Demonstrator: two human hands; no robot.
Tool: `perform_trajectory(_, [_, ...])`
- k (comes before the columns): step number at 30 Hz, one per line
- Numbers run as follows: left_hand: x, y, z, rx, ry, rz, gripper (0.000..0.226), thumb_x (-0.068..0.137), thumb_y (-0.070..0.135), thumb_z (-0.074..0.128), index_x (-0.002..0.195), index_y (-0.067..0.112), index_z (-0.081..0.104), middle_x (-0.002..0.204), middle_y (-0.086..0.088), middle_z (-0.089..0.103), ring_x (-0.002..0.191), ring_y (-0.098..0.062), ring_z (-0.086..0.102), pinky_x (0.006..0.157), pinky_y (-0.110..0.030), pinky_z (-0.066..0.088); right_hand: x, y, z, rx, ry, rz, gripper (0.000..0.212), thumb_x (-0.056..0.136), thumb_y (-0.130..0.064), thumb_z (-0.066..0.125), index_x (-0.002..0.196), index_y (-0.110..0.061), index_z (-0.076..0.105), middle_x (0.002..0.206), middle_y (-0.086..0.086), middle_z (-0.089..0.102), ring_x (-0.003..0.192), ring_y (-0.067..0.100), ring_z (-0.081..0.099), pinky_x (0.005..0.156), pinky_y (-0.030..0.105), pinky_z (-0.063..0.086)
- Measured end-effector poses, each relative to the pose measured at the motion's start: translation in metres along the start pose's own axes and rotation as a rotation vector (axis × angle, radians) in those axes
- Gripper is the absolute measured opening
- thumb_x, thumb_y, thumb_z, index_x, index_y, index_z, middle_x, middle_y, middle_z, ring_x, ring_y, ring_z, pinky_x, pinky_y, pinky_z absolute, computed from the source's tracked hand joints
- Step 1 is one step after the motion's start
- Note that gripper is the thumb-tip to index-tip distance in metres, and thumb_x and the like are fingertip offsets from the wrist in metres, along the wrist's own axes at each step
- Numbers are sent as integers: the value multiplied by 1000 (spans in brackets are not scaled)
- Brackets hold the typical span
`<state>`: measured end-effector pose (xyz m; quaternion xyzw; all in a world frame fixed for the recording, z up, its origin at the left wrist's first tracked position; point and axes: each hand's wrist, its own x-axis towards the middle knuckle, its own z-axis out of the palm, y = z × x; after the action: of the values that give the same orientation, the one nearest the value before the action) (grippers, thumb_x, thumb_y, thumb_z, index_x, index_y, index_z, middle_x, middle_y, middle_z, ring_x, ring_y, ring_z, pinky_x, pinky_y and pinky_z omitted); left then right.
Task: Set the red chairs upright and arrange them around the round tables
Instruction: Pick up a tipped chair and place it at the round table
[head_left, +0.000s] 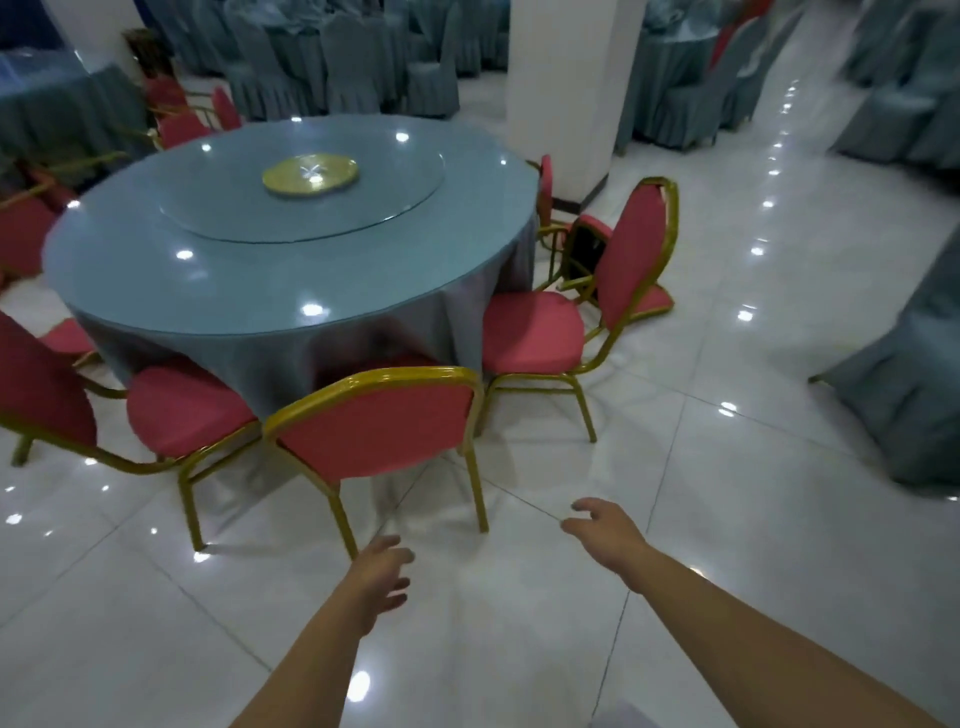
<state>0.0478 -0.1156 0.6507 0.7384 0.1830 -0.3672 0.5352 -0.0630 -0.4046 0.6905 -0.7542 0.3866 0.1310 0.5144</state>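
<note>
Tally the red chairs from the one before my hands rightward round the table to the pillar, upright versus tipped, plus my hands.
Upright red chairs: 3
Tipped red chair: 1
Hands: 2, left hand, right hand
Total: 6

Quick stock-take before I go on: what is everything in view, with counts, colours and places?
round table: one, blue-grey cloth, centre-left
glass turntable: one, clear, on the table
gold disc: one, at the turntable's middle
upright red chairs: three, gold frames, along the table's near edge
tipped red chair: one, black underside showing, behind the right upright chair
other red chairs: several, partly hidden, left and far side
covered chairs: many, blue-grey, background
pillars: two, white, behind the table
floor: white glossy tiles
left hand: open, empty, below the nearest chair
right hand: open, empty, to its right
</note>
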Motion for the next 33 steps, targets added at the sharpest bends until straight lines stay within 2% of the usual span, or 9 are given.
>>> perform_trajectory(6, [37, 59, 110, 228, -184, 27, 34, 91, 17, 61, 124, 23, 58, 109, -6, 66, 93, -22, 66, 71, -32, 56, 52, 35, -88, 83, 85, 106, 45, 90, -30, 68, 132, -15, 58, 141, 10, 51, 127, 26, 50, 104, 35, 42])
perform_trajectory(11, [83, 126, 221, 345, -252, 39, 35, 87, 20, 64, 122, 26, 59, 100, -5, 65, 84, -19, 64, 66, -29, 53, 114, 52, -181, 200, 86, 116, 44, 92, -29, 68, 132, -15, 57, 134, 11, 55, 105, 20, 54, 89, 30, 41])
perform_trajectory(14, [106, 176, 291, 396, -279, 46, 35, 85, 21, 65, 119, 28, 60, 101, -7, 64, 88, -21, 63, 68, -32, 55, 149, 61, -244, 262, 105, 119, 43, 93, -29, 67, 133, -16, 58, 134, 10, 55, 110, 21, 52, 93, 30, 40])
perform_trajectory(20, [140, 269, 433, 432, -305, 149, 31, 86, 22, 64, 116, 29, 62, 106, -5, 66, 94, -19, 66, 65, -29, 55, 216, 74, -368, 291, 171, 128, 41, 93, -29, 67, 130, -17, 59, 130, 9, 57, 110, 22, 55, 91, 30, 41])
perform_trajectory(25, [162, 325, 531, 522, -450, 136, 34, 87, 24, 64, 120, 30, 61, 115, -2, 65, 96, -18, 66, 67, -27, 54, 276, 63, -436, 340, 198, 154, 37, 92, -29, 66, 127, -19, 60, 123, 5, 60, 108, 21, 57, 89, 31, 42])
perform_trajectory(29, [205, 386, 612, 548, -516, 150, 33, 89, 21, 63, 121, 28, 61, 107, -1, 65, 88, -14, 65, 63, -24, 53, 345, 45, -490, 376, 210, 157, 37, 92, -29, 67, 127, -22, 60, 123, 4, 59, 107, 19, 56, 91, 31, 41])
perform_trajectory(33, [260, 469, 689, 561, -570, 180, 33, 92, 21, 60, 125, 25, 58, 111, -4, 63, 97, -18, 63, 73, -28, 55, 414, 19, -557, 418, 325, 201, 33, 93, -28, 66, 125, -21, 61, 121, 3, 59, 107, 20, 56, 88, 34, 43])
